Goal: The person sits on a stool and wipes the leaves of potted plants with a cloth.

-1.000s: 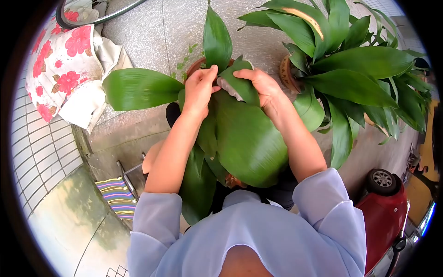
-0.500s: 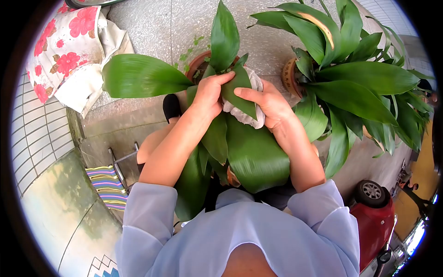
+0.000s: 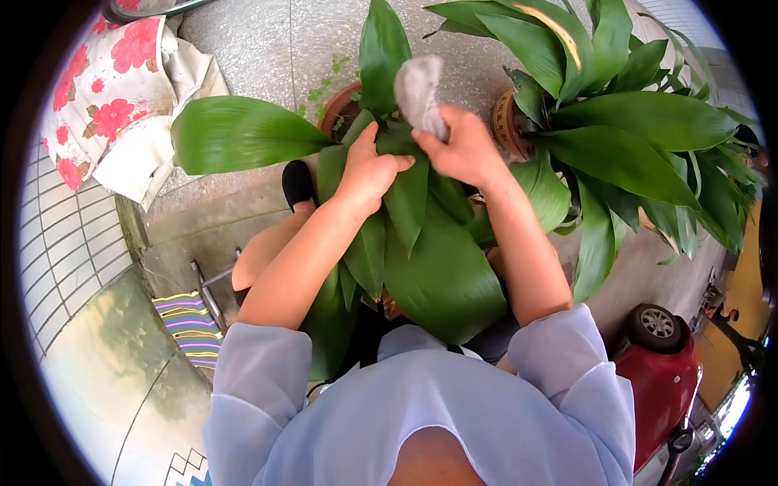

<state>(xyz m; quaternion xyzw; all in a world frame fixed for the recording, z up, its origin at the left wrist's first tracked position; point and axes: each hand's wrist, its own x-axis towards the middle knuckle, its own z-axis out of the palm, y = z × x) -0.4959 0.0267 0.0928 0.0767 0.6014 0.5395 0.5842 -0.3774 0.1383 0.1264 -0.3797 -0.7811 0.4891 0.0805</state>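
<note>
My left hand is closed on a broad green leaf, its thumb lying over the leaf's upper part and its other fingers partly hidden. In my right hand is a crumpled greyish cloth, raised off the leaf and slightly blurred. The leaf belongs to a potted plant whose other wide leaves spread below my hands. Behind them, a long leaf reaches left and another leaf stands upright near a brown pot.
A second leafy plant in a brown pot stands at the right. A floral cloth drapes at the upper left. A striped folding stool is at the lower left, a red vehicle at the lower right.
My right hand has lifted the cloth up and away from the leaf, which it was pressed against. My left hand has shifted slightly down and stays at the leaf.
</note>
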